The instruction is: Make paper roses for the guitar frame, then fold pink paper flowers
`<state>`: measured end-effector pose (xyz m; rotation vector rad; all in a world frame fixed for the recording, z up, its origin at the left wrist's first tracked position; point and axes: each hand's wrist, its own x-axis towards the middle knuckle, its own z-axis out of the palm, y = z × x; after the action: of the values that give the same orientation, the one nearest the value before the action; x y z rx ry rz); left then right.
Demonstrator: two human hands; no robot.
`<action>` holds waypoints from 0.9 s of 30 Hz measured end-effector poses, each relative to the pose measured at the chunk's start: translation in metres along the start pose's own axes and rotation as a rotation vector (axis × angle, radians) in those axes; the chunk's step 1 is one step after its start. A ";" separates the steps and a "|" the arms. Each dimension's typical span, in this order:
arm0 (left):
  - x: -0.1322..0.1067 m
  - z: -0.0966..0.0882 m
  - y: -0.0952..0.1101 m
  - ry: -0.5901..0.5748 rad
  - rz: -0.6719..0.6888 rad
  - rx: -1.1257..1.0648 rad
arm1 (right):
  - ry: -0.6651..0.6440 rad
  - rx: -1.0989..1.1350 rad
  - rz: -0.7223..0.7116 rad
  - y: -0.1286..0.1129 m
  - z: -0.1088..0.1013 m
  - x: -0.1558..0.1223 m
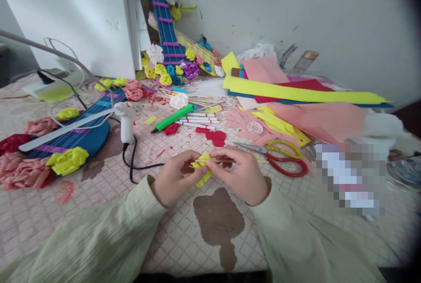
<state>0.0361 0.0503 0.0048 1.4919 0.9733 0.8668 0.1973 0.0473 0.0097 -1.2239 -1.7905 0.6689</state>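
Note:
Both hands meet low in the middle of the view, over a patterned tablecloth (pixel 184 235). My left hand (pixel 174 178) is closed, pinching a rolled yellow foam flower (pixel 202 170). My right hand (pixel 240 174) is closed too, its fingertips on the same flower and on a thin wooden stick (pixel 219 160) that runs sideways through the roll. A loose yellow strip hangs from the flower under my fingers. Pale green sleeves cover both forearms.
Red-handled scissors (pixel 283 157) lie just right of my hands. A white glue gun (pixel 126 118) with a black cord stands to the left. A green marker (pixel 174 117), thin pens, red scraps, foam sheets (pixel 296 92), finished flowers and blue foam guitars (pixel 82 129) crowd the back.

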 end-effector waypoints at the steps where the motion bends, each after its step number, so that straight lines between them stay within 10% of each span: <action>1: 0.000 0.000 0.000 0.003 0.010 0.018 | -0.005 0.012 0.016 0.000 0.000 0.000; 27: 0.002 -0.002 0.000 0.059 0.039 0.076 | -0.042 -0.071 -0.063 0.000 -0.003 0.003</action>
<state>0.0350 0.0530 0.0046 1.5622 1.0334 0.9154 0.1996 0.0500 0.0118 -1.2028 -1.8940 0.6036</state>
